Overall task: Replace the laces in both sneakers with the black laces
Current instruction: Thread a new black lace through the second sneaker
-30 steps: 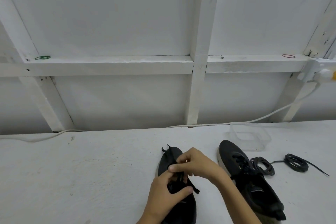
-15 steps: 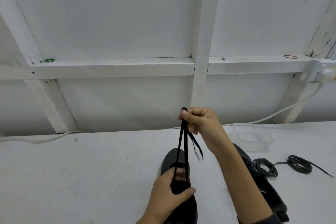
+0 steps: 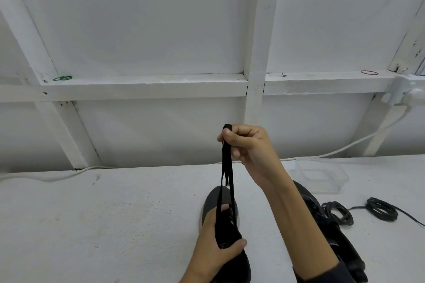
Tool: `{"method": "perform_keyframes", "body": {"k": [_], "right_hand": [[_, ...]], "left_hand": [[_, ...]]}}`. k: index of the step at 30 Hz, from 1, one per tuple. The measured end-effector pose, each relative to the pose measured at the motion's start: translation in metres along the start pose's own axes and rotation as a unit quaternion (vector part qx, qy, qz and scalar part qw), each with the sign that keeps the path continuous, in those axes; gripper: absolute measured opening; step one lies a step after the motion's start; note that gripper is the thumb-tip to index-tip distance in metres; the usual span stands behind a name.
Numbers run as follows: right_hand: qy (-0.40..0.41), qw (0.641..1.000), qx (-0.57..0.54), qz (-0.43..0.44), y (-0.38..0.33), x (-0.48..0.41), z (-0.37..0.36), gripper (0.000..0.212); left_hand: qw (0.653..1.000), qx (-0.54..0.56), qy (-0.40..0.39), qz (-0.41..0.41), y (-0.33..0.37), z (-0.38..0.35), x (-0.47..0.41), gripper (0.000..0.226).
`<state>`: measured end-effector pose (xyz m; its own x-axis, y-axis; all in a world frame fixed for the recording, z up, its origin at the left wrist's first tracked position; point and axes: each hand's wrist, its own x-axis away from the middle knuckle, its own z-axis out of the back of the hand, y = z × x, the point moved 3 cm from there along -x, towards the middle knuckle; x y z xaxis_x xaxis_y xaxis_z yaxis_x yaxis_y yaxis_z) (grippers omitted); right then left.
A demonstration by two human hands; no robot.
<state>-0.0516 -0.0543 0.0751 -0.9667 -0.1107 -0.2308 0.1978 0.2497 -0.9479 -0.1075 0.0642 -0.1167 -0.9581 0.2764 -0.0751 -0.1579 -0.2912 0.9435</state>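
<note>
Now our right hand (image 3: 247, 148) pinches the lace (image 3: 231, 177) taut, near vertical, directly above the sneaker (image 3: 212, 197) our left hand (image 3: 215, 254) grips on the desk (image 3: 115, 213), lower centre.

Bright, even, diffuse light with only faint shadows; wide-angle lens bends straight lines near the edges; overall slightly soft focus.

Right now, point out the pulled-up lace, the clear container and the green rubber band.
pulled-up lace (image 3: 230, 172), head view, wider taut strand.
clear container (image 3: 322, 188), head view, front wall.
green rubber band (image 3: 62, 78), head view, loop's middle.
</note>
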Motion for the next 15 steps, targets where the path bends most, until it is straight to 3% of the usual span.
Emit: {"method": "perform_keyframes", "body": {"k": [4, 8, 12, 15], "right_hand": [[0.011, 0.999, -0.034, -0.017, 0.006, 0.000, 0.001, 0.017], [0.000, 1.000, 0.001, -0.023, 0.006, 0.001, 0.004, 0.015], [0.003, 0.998, 0.064, -0.020, 0.011, -0.001, 0.013, 0.019], [0.038, 0.993, 0.110, -0.029, 0.021, -0.003, 0.031, 0.021]], "left_hand": [[1.000, -0.005, 0.004, 0.013, -0.003, -0.002, 0.000, 0.090], [0.999, 0.010, 0.017, 0.027, -0.003, 0.001, 0.000, 0.087], [0.989, 0.077, 0.117, -0.050, 0.012, 0.011, 0.003, 0.028], [0.962, 0.129, 0.231, -0.063, 0.025, 0.028, 0.005, 0.021]]}}
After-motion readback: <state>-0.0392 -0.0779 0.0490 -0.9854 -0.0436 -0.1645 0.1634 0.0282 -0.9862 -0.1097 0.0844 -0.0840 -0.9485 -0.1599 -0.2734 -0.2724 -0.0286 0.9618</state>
